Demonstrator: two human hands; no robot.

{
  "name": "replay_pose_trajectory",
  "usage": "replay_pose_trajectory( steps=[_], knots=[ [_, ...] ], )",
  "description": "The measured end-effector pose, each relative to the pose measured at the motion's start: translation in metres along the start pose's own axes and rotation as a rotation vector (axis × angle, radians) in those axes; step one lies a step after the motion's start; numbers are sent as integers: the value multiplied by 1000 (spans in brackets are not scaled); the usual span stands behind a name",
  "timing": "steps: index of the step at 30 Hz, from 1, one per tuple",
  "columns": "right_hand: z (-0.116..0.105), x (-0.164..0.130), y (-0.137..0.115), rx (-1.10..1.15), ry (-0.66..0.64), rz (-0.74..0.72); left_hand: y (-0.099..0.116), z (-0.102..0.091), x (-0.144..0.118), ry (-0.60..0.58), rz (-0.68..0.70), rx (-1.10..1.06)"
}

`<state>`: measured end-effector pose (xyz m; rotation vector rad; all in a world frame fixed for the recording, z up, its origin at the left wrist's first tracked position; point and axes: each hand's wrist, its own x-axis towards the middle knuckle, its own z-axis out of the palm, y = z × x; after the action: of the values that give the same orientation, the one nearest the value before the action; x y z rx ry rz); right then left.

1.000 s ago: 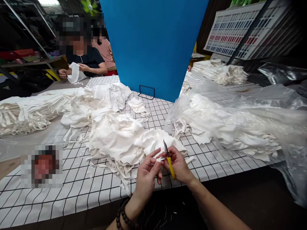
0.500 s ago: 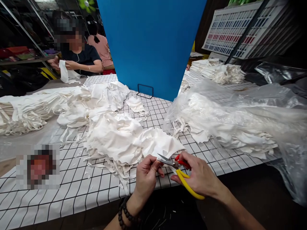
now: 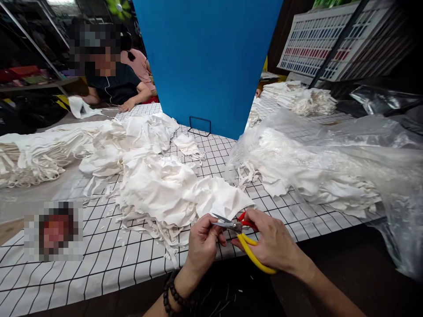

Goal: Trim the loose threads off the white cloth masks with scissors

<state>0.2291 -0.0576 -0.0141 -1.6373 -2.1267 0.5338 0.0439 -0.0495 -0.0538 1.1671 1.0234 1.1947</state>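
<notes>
My left hand (image 3: pixel 203 240), with dark bead bracelets on its wrist, is closed in a pinch at the near edge of a white cloth piece (image 3: pixel 228 198). The exact bit between its fingertips is mostly hidden. My right hand (image 3: pixel 276 242) grips scissors (image 3: pixel 256 259) with one red and one yellow handle. Their blades are parted and point left, right at the left fingertips. Behind both hands, a heap of crumpled white cloth pieces (image 3: pixel 158 189) with thin straps spreads over the table.
A grid-patterned tablecloth (image 3: pixel 109 268) carries small white scraps. Stacked white pieces (image 3: pixel 42 149) lie left, and a clear plastic bag (image 3: pixel 317 154) over more cloth lies right. A tall blue panel (image 3: pixel 208 66) stands behind. Across the table sits a person in dark clothing (image 3: pixel 115 86).
The scissors and my right hand have shifted slightly left, bringing the blades over my left fingertips. The person opposite has lowered their hands, and their white cloth has moved down and left.
</notes>
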Motion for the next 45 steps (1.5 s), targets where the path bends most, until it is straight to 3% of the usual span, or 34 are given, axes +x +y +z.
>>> replay_pose_trajectory(
  steps=[14, 22, 28, 39, 45],
  knots=[
    [3, -1, 6, -117, -10, 18, 5, -3, 3, -45, 11, 87],
    [2, 1, 6, -103, -26, -25, 0, -9, 4, -74, 72, 149],
    [11, 0, 13, -69, -7, -5, 5, -6, 4, -79, 31, 145],
    [17, -3, 32, 472, -161, 135, -2, -6, 9, -84, -47, 25],
    [7, -8, 25, 249, -125, 125, 1, -4, 10, -87, -22, 97]
  ],
)
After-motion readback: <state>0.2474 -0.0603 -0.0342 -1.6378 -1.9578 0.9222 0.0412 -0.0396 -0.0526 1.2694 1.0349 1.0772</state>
